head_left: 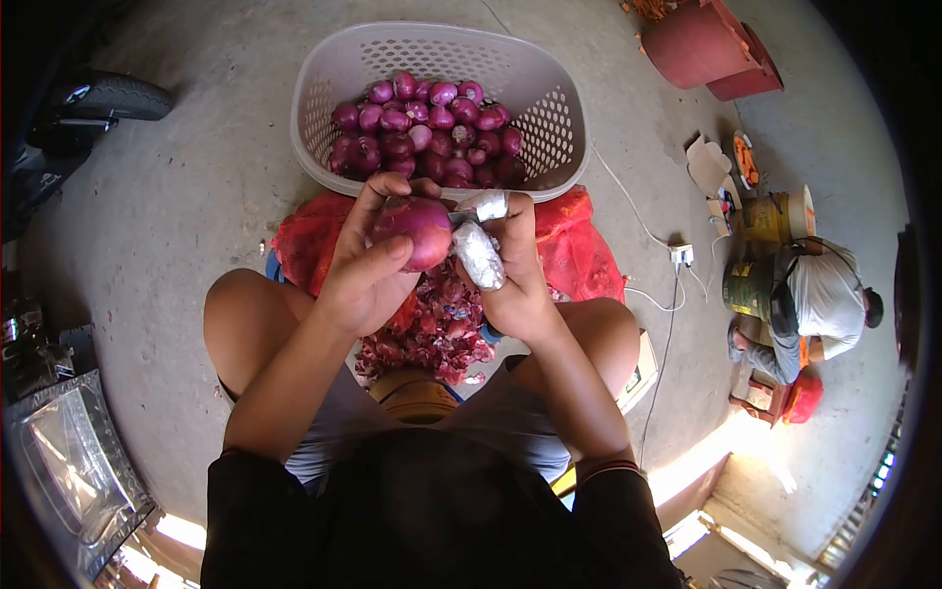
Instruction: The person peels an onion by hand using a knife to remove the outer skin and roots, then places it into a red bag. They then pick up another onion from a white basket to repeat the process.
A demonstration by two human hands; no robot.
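Observation:
My left hand [361,267] is closed around a large red onion [420,236], its thumb across the near side. Close against the onion's right side is my right hand [520,287], whose thumb and a finger are wrapped in silvery foil or tape [479,257]. Between those wrapped digits a short knife blade [461,217] shows, touching or nearly touching the onion; its handle is hidden in the hand. Beyond both hands stands a grey plastic basket [314,98] holding many peeled-looking red onions [442,118]. Below the hands lies a heap of onion skins [427,329].
Red mesh sacks [579,245] lie on both sides under my hands. A white cord runs to a power strip [681,254]. At right a person [824,294] bends beside buckets [775,216]. Red tubs [697,44] stand far right; a tyre [118,95] is at left.

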